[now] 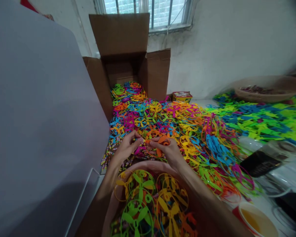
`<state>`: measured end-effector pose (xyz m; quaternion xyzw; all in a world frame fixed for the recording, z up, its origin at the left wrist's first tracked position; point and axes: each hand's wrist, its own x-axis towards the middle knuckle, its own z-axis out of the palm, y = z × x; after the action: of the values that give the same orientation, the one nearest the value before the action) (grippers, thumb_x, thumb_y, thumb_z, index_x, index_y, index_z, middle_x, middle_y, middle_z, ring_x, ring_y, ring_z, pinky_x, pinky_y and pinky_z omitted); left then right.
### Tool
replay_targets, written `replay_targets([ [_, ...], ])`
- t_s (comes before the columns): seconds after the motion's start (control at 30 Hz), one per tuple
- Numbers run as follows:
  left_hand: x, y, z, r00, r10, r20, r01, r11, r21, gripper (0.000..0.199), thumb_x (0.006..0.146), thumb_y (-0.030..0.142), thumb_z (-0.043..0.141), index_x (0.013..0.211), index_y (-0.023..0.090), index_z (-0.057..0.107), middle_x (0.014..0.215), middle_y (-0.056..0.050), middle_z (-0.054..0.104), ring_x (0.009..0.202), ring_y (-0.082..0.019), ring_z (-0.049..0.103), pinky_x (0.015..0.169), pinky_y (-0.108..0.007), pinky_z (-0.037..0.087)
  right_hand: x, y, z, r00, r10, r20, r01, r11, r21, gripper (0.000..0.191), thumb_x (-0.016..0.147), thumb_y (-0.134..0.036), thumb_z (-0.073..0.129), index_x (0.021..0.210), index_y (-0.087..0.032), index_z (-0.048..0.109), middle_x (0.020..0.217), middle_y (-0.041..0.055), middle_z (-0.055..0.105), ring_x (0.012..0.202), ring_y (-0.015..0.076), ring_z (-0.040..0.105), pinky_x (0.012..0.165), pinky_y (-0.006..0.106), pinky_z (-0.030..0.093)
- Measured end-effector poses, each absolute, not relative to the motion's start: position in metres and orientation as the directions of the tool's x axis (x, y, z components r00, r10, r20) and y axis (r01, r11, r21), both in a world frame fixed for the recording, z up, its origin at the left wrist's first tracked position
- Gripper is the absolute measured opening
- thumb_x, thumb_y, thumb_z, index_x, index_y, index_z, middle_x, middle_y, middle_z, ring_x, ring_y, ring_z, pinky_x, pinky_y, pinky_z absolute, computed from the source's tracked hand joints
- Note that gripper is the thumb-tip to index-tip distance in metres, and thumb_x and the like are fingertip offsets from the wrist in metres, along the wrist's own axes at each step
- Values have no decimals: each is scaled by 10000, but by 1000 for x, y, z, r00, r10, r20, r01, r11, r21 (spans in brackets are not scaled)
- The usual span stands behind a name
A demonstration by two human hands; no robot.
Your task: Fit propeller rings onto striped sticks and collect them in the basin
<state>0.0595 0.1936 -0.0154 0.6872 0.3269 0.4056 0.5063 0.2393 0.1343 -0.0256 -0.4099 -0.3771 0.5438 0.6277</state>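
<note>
Near the middle of the head view, my right hand (169, 149) grips an orange ringed propeller (160, 141) with fingers wrapped round its rim and blades. My left hand (129, 144) is just left of it, thumb and index finger pinched at a small pale piece, too small to name, close to the orange hub. Beneath both hands spreads a pile of colourful ringed propellers (148, 113). Small multicoloured sticks (110, 153) lie left of my left hand. Below my hands, a pink basin (113, 204) holds green, yellow and orange propellers.
An open cardboard box (120, 36) stands behind the pile. A pale panel (44, 115) rises at the left. On the right are green and blue pieces (263, 118), a round basin (273, 97), a plastic-wrapped roll (263, 159) and a cup (254, 219). A small yellow box (182, 97) sits by the wall.
</note>
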Motion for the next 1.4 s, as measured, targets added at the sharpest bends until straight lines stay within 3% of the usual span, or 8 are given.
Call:
replay_targets([
  [0.33,58,199,-22,515,837,186,-8,-212,977,457,773,579,773,778,196,524,544,82,405,436,-68,321,414,-193,217,240,134,-29,82,996,25,-320,51,-946,365,563,-443,960,773,-190,804,735,64,779,632,225,742,625,328,645],
  [0.67,64,201,-25,455,857,242,69,-305,950,408,776,520,777,800,186,543,594,78,457,450,-67,377,422,-181,261,247,144,-30,90,994,62,-245,82,-966,382,560,-498,930,730,-203,757,720,51,761,623,239,718,648,387,617],
  [0.8,62,208,-28,210,939,273,10,-282,959,400,921,599,521,990,209,576,571,78,478,383,-88,339,383,-201,228,265,139,-18,-26,989,147,-67,145,-987,303,690,-492,845,768,-212,759,799,48,776,758,232,731,784,366,578],
  [0.93,59,226,-46,-14,952,304,93,-302,949,126,889,334,515,948,223,512,684,41,574,548,-132,538,531,-222,420,273,131,-11,-263,960,96,142,137,-980,296,639,-433,878,821,-214,795,845,59,789,792,266,736,756,361,579],
  [1.0,61,231,-56,23,950,312,136,-312,940,125,799,181,548,903,222,493,801,0,641,726,-161,637,692,-269,502,276,136,-14,-224,971,80,402,167,-900,240,731,-413,828,896,-242,801,928,43,793,878,267,734,809,350,569],
  [1.1,66,232,-66,107,942,318,181,-332,926,222,727,80,549,905,210,521,971,-54,673,853,-199,689,835,-360,534,287,148,-28,26,993,115,712,62,-700,178,905,-302,660,1031,-251,774,1122,73,761,1150,303,654,1013,420,472],
  [1.23,72,227,-68,161,932,326,189,-353,916,340,717,89,615,1024,208,530,1186,-111,647,1013,-254,726,848,-385,559,305,158,-53,270,957,108,842,-180,-509,231,812,-136,719,1038,-156,762,1245,219,686,1298,426,522,1066,549,368],
  [1.4,75,227,-66,128,942,310,184,-329,926,251,738,288,730,874,204,537,1086,-130,721,966,-269,748,777,-361,583,307,165,-73,318,935,156,883,-232,-407,146,888,-166,630,878,-165,776,1159,217,707,1259,374,543,1050,470,374],
])
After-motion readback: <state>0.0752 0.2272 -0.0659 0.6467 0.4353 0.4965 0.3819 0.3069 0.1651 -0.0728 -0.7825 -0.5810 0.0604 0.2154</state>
